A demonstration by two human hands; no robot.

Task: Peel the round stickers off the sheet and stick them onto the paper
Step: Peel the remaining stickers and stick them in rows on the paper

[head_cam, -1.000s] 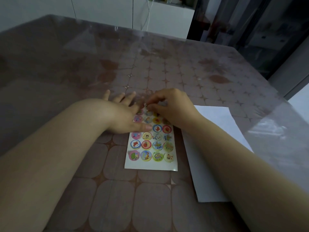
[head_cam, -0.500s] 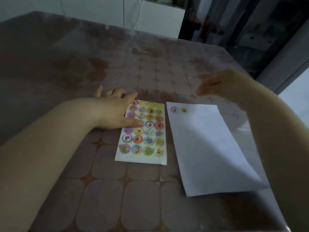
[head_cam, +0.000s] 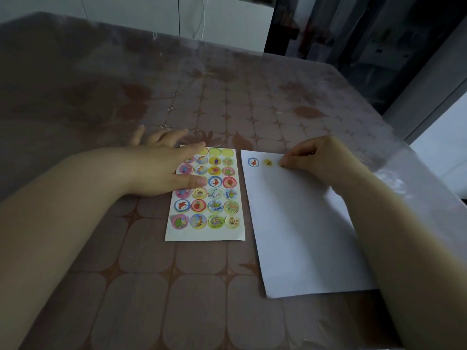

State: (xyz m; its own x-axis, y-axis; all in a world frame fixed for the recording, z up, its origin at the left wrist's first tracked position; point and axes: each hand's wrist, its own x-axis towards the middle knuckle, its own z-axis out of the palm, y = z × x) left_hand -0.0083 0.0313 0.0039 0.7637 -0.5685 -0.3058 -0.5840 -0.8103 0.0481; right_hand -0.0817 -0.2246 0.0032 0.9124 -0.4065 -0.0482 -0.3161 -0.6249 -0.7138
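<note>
A sticker sheet (head_cam: 205, 235) with rows of colourful round stickers lies on the table. My left hand (head_cam: 161, 170) rests flat on its upper left part, fingers straight, and covers some stickers. To the sheet's right lies a white paper (head_cam: 303, 236). Near its top edge sit a blue-rimmed sticker (head_cam: 253, 162) and a yellow sticker (head_cam: 267, 162). Just right of those, my right hand (head_cam: 318, 160) has its fingers curled, and the fingertips pinch a small round sticker down against the paper. That sticker is almost hidden under the fingertips.
The table (head_cam: 151, 299) has a brown tile-patterned top under a clear plastic cover. Its right edge (head_cam: 429, 178) runs close to the paper. White cabinets (head_cam: 227, 18) stand beyond the far edge, and a dark glass door (head_cam: 366, 46) is at the back right.
My right hand peeled a sticker from the sheet's top, swung right above the paper and came down at its top edge. The left hand stayed on the sheet. The view shifted.
</note>
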